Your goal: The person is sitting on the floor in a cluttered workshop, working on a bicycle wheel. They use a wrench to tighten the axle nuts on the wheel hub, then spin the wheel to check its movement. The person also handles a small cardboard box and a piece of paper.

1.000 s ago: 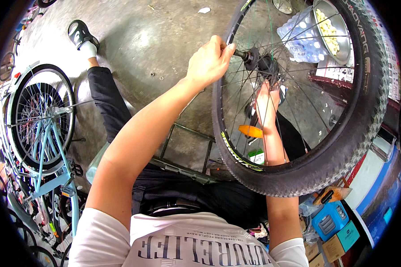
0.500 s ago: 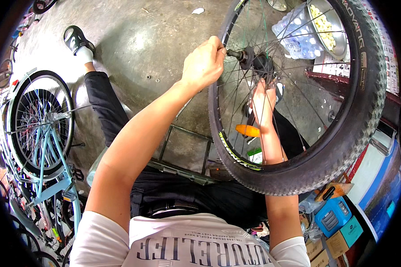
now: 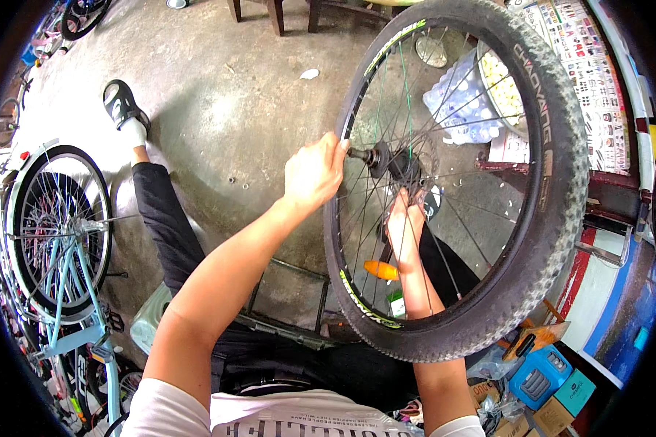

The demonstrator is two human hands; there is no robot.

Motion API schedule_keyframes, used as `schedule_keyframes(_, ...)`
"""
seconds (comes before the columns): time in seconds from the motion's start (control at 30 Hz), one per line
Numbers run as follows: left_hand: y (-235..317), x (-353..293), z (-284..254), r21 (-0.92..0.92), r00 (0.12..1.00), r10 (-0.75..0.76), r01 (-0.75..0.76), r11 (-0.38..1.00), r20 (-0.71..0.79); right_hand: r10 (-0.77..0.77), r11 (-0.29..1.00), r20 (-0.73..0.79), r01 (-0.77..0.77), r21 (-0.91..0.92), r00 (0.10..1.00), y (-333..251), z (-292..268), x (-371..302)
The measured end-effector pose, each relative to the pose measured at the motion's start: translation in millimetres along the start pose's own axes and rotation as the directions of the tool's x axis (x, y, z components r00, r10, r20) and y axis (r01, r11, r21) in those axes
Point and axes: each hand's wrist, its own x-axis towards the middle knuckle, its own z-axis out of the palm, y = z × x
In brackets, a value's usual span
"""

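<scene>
**Everything sits lower as the view tips**

Since half a second ago, the wheel [image 3: 407, 171], both hands and the small nuts [image 3: 232, 180] have all dropped in the view, which suggests the head moved more than the work did.

Nearest, the wheel is held on edge in front of the body, toward the person's right, its tyre [image 3: 557, 211] passing in front of the right forearm [image 3: 419, 284]. Whether it rests on the lap cannot be told. An orange reflector [image 3: 381, 270] sits inside the rim. The left hand [image 3: 313, 171] has its fingers curled at the near end of the axle [image 3: 358, 154], seemingly pinching it. The right hand [image 3: 404, 222] reaches up behind the wheel to the hub's other side; its fingertips are hidden, so its grip cannot be told.

Support looks slight: if the left fingertips slipped off the axle, the wheel could tip or roll and knock the right hand. The near face points left; the axle, the long axis, runs from upper left to lower right.

Farther off, the nuts lie on the concrete floor [image 3: 219, 240], well apart from wrapped bottles [image 3: 455, 116] and a metal bowl [image 3: 504, 87] beyond the wheel.
</scene>
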Motion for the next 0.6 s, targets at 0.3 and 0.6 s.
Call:
schedule_keyframes(0.3,2,2,-2,-0.154,0.990,0.102,-0.117,0.981,-0.099,0.092,0.981,0.073,-0.103,0.164,0.993,-4,0,2)
schedule_keyframes(0.6,-2,2,-6,-0.178,1.000,0.015,-0.013,0.984,0.008,0.072,0.994,0.090,-0.079,0.076,0.993,-14,-5,0)
